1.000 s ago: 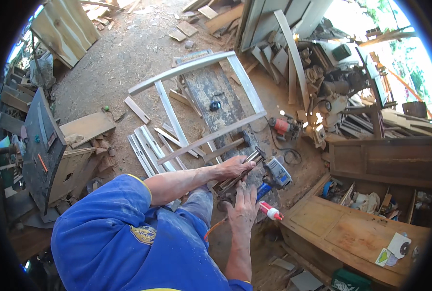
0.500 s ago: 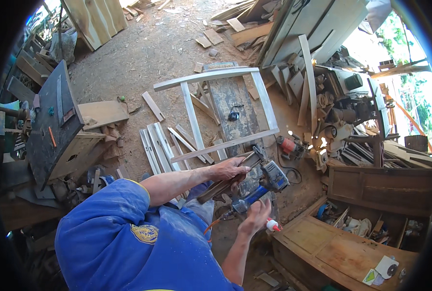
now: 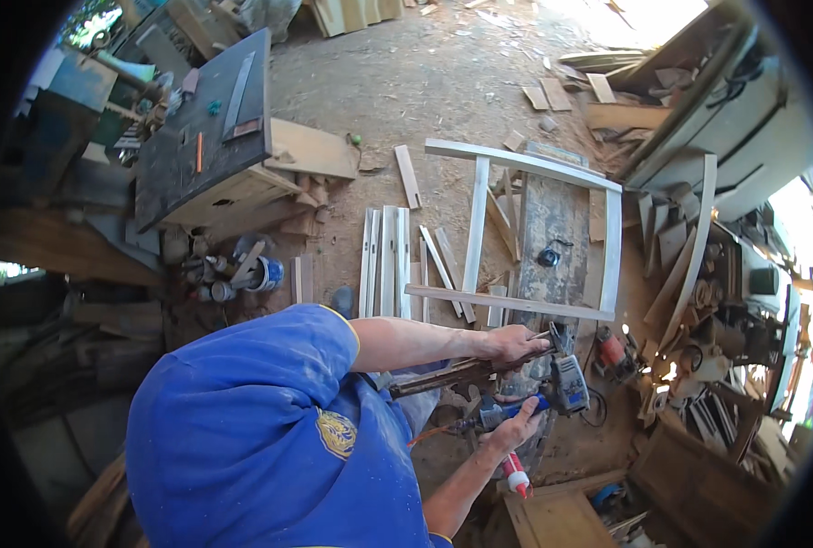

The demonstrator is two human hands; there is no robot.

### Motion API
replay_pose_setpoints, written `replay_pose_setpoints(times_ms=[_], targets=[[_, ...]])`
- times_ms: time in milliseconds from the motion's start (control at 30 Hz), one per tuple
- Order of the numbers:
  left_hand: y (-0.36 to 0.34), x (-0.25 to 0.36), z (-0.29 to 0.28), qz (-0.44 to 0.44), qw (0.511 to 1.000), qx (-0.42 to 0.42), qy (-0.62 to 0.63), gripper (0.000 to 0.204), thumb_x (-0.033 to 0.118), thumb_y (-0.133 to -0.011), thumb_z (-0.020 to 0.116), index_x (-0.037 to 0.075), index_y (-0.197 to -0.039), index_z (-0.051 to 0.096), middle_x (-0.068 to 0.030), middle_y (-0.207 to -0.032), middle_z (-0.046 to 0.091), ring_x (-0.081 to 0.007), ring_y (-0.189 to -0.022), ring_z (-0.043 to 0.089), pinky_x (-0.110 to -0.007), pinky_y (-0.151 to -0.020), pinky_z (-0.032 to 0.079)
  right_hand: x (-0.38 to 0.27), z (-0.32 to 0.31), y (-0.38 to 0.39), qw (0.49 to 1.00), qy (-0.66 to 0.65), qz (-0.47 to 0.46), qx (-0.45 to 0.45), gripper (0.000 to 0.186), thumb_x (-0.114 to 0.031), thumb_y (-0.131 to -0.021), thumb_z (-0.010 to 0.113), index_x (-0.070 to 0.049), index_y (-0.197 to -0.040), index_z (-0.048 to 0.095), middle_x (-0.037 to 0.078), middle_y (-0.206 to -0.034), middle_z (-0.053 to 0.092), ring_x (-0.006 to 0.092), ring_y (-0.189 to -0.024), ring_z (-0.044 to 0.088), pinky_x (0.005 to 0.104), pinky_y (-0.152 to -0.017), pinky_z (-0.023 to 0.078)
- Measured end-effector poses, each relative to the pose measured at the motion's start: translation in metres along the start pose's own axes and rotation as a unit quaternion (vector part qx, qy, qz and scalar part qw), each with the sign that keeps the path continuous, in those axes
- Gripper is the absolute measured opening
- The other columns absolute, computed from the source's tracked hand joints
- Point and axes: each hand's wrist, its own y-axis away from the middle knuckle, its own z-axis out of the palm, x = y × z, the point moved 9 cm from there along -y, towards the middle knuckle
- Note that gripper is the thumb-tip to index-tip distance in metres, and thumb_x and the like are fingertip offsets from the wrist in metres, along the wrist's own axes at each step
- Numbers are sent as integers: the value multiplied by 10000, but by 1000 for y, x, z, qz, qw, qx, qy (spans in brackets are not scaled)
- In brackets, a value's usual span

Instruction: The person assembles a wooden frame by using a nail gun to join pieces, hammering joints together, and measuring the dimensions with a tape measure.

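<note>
My left hand [image 3: 514, 344] is closed on the long, narrow dark metal magazine [image 3: 461, 373] of a nail gun [image 3: 571, 384], a grey and blue air tool with an orange hose. Lower down, my right hand [image 3: 519, 426] has its fingers wrapped around the tool's blue handle [image 3: 532, 405]. Just below that hand lies a white bottle with a red cap [image 3: 517, 478]. The tool is over a worn, narrow bench [image 3: 543, 256], on which a light wooden frame [image 3: 607, 256] rests with a small black object [image 3: 548, 256] inside it.
A red power tool [image 3: 610, 350] with a cord lies right of the bench. Loose white strips [image 3: 388, 265] lie on the floor to its left. A dark board on a stand [image 3: 187, 155] is at upper left; wood piles, leaning panels [image 3: 735, 137] and an open wooden cabinet [image 3: 680, 484] fill the right.
My view has swung, so the frame and bench sit farther right. My right hand has moved from open beside the tool to gripping its blue handle.
</note>
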Motion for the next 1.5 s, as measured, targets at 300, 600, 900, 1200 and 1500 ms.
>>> replay_pose_setpoints(times_ms=[300, 600, 900, 1200, 1500], targets=[[13, -1, -46, -52, 988, 65, 132, 390, 436, -1002, 512, 63, -1002, 627, -56, -658, 560, -165, -493, 569, -315, -412, 485, 2, 42, -20, 995, 70, 12, -77, 444, -347, -1021, 544, 27, -1248, 470, 118, -755, 620, 220, -630, 634, 330, -586, 511], [54, 23, -102, 69, 978, 176, 89, 441, 449, -989, 476, 67, -923, 686, -103, -687, 640, -223, -563, 632, -392, -529, 514, -34, 120, 23, 991, 92, -47, -79, 374, -331, -996, 589, 17, -1112, 518, 91, -808, 593, 190, -685, 580, 348, -655, 546], [101, 9, -202, 133, 962, 236, 23, 329, 282, -982, 424, 61, -892, 651, -130, -760, 683, -242, -597, 679, -403, -479, 554, 15, 200, 43, 977, 60, 41, -200, 387, -340, -991, 598, 18, -1110, 514, 81, -805, 577, 194, -696, 575, 350, -674, 547], [181, -37, -267, 95, 930, 332, 130, 554, 562, -999, 441, 47, -1003, 643, -135, -746, 668, -264, -650, 671, -407, -584, 528, 79, 257, 55, 947, 116, 63, -291, 409, -351, -988, 606, 40, -1039, 496, 96, -806, 568, 206, -712, 581, 347, -670, 549], [262, -111, -315, 90, 882, 450, 111, 536, 501, -1026, 427, -4, -978, 597, -153, -727, 677, -258, -596, 693, -435, -592, 568, 109, 315, 134, 890, 237, 15, -390, 414, -348, -982, 595, 57, -943, 516, 135, -819, 587, 245, -725, 603, 369, -678, 569]])
